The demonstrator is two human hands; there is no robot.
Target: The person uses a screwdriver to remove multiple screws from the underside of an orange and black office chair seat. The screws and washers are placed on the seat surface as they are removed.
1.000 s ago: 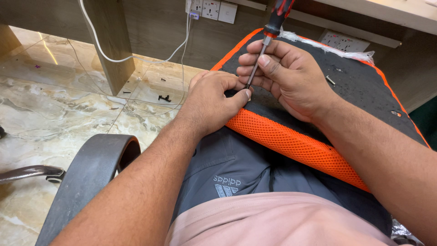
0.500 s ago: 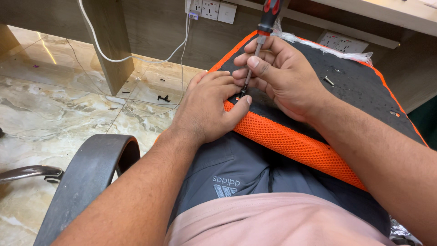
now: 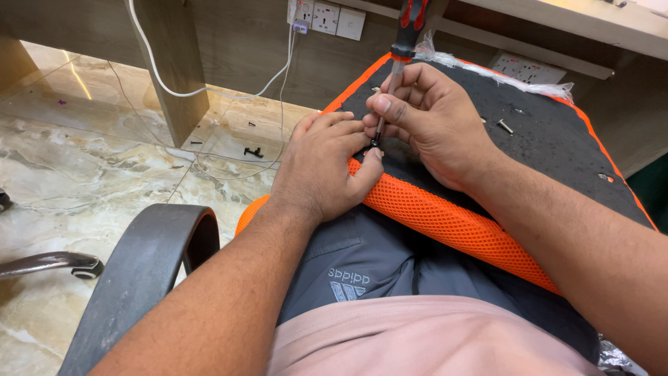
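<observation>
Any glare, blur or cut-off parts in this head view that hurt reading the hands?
Head view: both hands sharp; glare streak only on the glossy marble floor; the red-and-black screwdriver handle is cropped at the top edge; its tip is shadowed between the left hand and right hand.

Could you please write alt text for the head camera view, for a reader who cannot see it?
A right hand holds a red-handled screwdriver upright, tip on the black underside of an orange mesh seat cushion on the person's lap, while the left hand steadies the spot.

red-black screwdriver (image 3: 395, 63) — upright, tip on orange-edged seat pad (image 3: 445, 216)
</observation>
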